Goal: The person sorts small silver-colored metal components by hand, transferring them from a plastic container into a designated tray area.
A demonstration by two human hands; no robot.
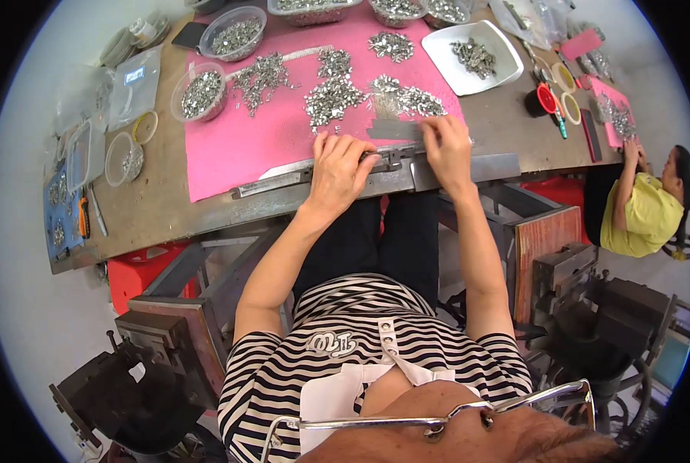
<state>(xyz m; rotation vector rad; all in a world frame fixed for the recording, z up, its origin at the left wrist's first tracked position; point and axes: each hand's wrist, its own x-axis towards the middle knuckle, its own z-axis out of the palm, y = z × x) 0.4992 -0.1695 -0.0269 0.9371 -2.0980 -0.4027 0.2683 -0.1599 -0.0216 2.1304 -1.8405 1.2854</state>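
A long metal bar fixture (279,180) lies along the near edge of the bench, on a pink mat (218,166). My left hand (337,171) rests over it with fingers bent and thumb drawn in beside a small dark piece; what it pinches is mostly hidden. At the fixture's right part, my right hand (449,153) has its fingertips pressed together, pointing down at the mat's edge. Whatever is between them is too small to tell. A flat grey strip (395,130) lies just beyond, between the two hands. Loose piles of small shiny metal parts (333,100) spread over the mat ahead.
Tubs of metal parts (237,37) line the far side. A white tray (445,58) holds more parts. Tape rolls (569,108) and a red-rimmed cup (544,99) stand right; screwdrivers (84,214) lie left. A person in yellow (644,212) works at the far right.
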